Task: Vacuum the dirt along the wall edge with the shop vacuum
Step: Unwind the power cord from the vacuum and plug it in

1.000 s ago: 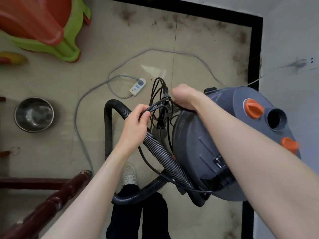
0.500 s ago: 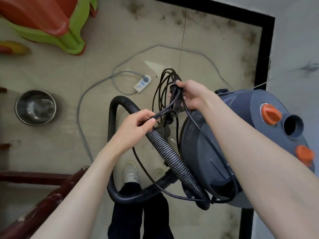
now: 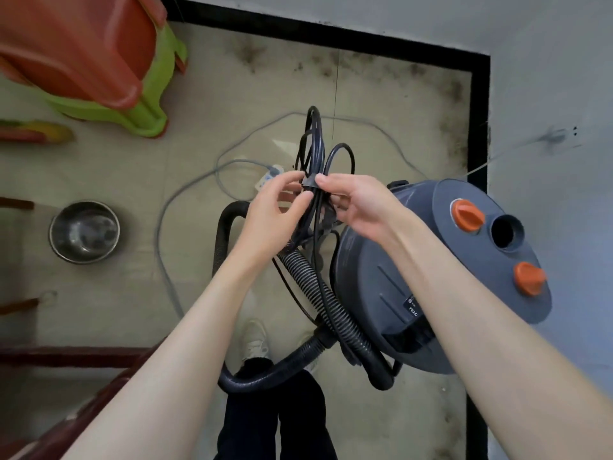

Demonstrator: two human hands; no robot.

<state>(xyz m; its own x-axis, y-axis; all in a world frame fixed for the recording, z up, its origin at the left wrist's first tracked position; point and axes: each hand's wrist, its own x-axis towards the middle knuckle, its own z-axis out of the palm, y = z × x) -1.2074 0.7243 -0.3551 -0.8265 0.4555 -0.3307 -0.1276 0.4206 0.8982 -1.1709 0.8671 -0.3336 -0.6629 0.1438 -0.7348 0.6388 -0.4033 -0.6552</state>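
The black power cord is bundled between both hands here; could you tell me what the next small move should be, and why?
Probably undo the strap around the coiled black power cord. The left hand and right hand both pinch the bundle there, the loops are still gathered, and the power strip lies on the floor just beyond, so the cord must be freed before the shop vacuum can run.

power strip (image 3: 269, 176) mostly behind left hand (image 3: 277, 214), red stool (image 3: 76, 41) cut off at top — vacuum label (image 3: 412, 308) unreadable

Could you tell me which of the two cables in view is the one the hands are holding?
The black cord bundle, gripped by both hands; the grey cable lies untouched on the floor.
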